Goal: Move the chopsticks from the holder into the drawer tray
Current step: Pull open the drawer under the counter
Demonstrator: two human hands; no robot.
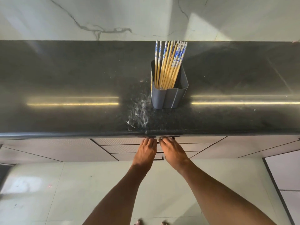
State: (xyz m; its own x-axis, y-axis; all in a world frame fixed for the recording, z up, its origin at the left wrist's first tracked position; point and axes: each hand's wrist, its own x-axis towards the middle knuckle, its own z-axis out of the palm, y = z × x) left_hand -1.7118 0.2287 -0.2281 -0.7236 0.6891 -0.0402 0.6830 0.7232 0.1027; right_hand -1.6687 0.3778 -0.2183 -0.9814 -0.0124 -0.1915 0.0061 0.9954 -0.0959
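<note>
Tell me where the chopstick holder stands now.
In the head view, the grey holder stands upright on the dark countertop, slightly right of centre, directly beyond both hands.

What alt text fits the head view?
Both hands, left hand and right hand, reach the top drawer under a dark countertop. A grey holder of chopsticks stands above.

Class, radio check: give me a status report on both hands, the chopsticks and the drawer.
Left hand and right hand at top drawer under counter edge; grip unclear. Chopsticks upright in grey holder, untouched. Drawer not open.
</note>
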